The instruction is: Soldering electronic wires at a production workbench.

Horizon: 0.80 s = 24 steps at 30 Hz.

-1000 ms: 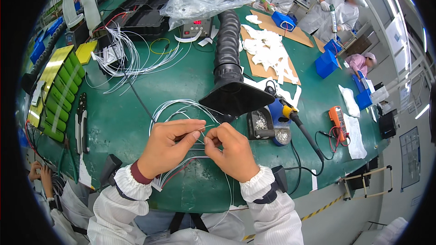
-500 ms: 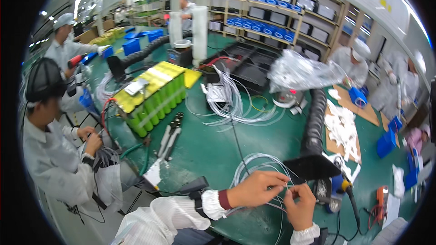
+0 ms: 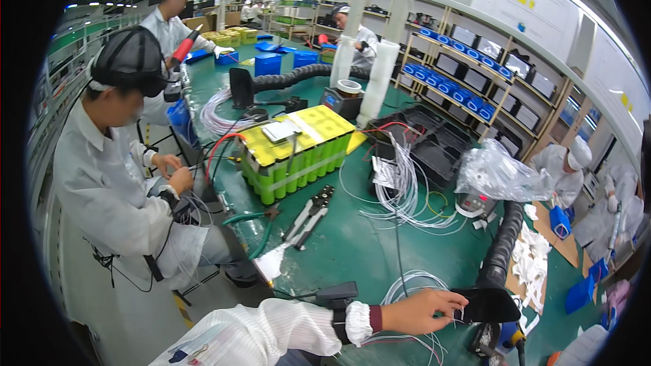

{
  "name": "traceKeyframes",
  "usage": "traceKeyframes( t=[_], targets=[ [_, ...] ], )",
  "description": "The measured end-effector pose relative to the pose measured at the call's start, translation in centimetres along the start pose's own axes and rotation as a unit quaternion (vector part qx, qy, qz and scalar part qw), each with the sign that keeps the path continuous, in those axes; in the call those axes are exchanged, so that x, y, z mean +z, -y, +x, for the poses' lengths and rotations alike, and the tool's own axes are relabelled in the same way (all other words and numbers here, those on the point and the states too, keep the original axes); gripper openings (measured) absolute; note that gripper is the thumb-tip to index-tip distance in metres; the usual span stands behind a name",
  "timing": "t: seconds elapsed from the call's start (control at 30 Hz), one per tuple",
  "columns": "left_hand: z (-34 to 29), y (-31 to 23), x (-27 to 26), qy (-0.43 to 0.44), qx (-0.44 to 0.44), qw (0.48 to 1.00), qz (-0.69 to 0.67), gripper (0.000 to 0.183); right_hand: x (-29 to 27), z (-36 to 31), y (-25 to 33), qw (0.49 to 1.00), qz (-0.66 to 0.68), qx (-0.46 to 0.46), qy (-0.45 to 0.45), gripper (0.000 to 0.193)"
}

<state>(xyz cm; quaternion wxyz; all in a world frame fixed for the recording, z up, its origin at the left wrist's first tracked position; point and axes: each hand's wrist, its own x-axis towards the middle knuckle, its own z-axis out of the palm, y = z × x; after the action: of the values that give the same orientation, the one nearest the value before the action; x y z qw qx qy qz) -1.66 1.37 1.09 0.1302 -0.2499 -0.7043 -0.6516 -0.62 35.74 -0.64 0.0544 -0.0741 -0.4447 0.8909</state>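
Observation:
My left hand (image 3: 422, 311) reaches in from the lower edge over the green table. Its thumb and fingertips are pinched together on the thin end of a white wire (image 3: 462, 314). Under and around this hand lies a loose coil of white wires (image 3: 410, 282), with more strands trailing below the wrist. Right beside the fingertips is the black flared hood (image 3: 494, 305) of a hose. My right hand is out of the picture.
Wire strippers (image 3: 309, 217) lie near a green battery pack (image 3: 296, 156) with a yellow top. A ribbed black hose (image 3: 503, 244) runs along the right, by white scraps (image 3: 531, 257). A wire bundle (image 3: 407, 190) lies farther back. A co-worker (image 3: 129, 176) sits at left.
The view has swung to the left, so things appear shifted right. My right hand, which was pinching beside the left at the wire, has gone out of view. The left keeps its pinch.

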Motion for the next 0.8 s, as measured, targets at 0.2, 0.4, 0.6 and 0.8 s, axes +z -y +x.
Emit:
traceKeyframes(
  t=[0.2,0.4,0.6,0.8],
  targets=[
    [-0.1,-0.1,0.1,0.006,0.034,0.999,-0.005,0.007,-9.1,7.3,4.0,0.888,-0.414,-0.195,-0.039,0.058],
    [-0.1,1.2,-0.7,-0.002,0.032,0.999,0.032,0.009,0.6,7.1,2.5,0.935,-0.341,-0.084,-0.051,0.046],
    [-0.3,0.1,-1.2,-0.027,-0.007,1.000,-0.009,0.011,3.6,3.3,2.4,0.800,-0.491,-0.306,-0.158,0.032],
    [0.6,-0.5,-0.3,-0.029,0.019,0.999,0.001,0.011,6.2,-4.3,0.1,0.817,-0.378,-0.431,-0.060,0.030]
  ],
)
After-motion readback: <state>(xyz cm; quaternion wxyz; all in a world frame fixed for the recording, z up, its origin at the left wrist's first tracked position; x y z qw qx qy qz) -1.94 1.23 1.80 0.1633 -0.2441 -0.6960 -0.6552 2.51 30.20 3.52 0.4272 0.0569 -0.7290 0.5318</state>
